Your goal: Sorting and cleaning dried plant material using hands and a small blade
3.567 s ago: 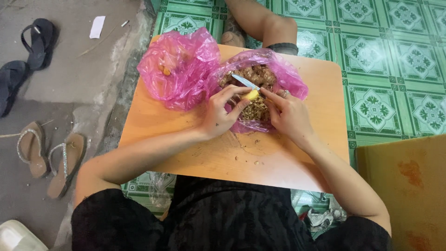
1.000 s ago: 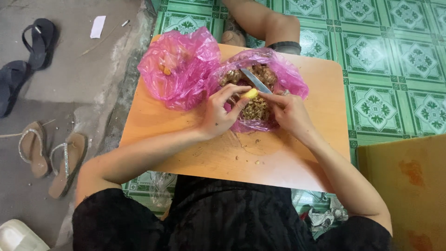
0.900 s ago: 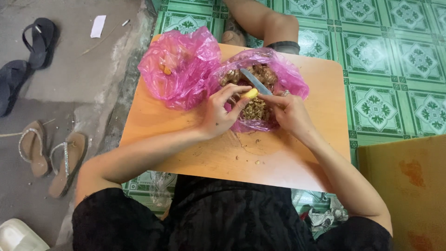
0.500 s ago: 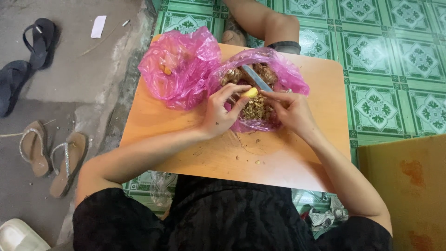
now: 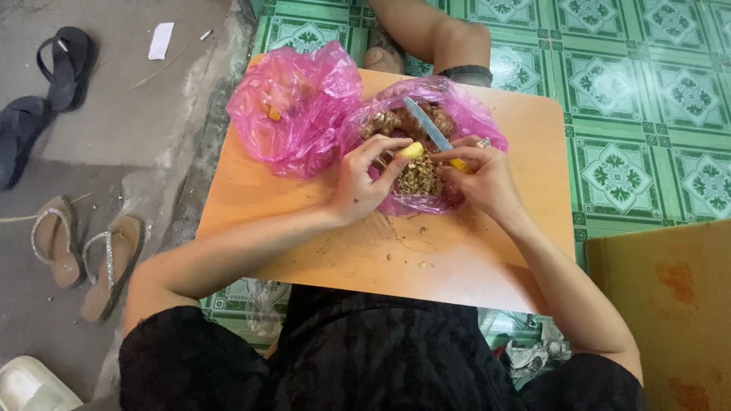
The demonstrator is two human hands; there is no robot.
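On the orange desk [image 5: 472,259] two crinkled pink plastic bags lie open side by side. The farther-left bag [image 5: 293,106] holds a few small orange-yellow pieces. The bag beside it [image 5: 464,114] is heaped with knobbly brown roots and flaky brown peelings. Over this second bag the left hand [image 5: 365,183] has its fingers pinched on a small yellow peeled piece [image 5: 412,151]. The right hand [image 5: 483,179] has its fingers clamped on the yellow handle of a slim knife [image 5: 430,133], whose pale blue blade points away across the roots. Brown crumbs dot the smooth desk nearer the person.
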